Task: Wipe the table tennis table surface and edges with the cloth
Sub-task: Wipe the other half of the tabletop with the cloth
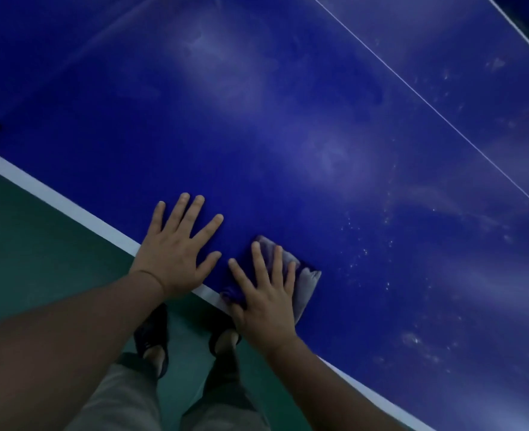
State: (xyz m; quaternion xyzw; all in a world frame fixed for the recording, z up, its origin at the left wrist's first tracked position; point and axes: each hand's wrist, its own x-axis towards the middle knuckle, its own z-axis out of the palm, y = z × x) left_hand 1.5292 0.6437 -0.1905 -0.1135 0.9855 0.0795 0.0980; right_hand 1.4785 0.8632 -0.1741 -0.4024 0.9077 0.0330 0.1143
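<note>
The blue table tennis table (288, 126) fills most of the view, its white edge stripe (70, 206) running from the left down to the lower right. My right hand (263, 300) lies flat with straight fingers on a greyish cloth (305, 284), pressing it onto the surface right at the near edge. My left hand (179, 250) rests flat on the bare table just left of it, fingers spread, palm over the white stripe. Part of the cloth is hidden under my right hand.
A thin white centre line (428, 104) crosses the table diagonally. Pale dusty smears and specks (369, 244) mark the surface to the right of the cloth. Green floor (33, 259) lies below the edge, with my feet (151, 334) close to the table.
</note>
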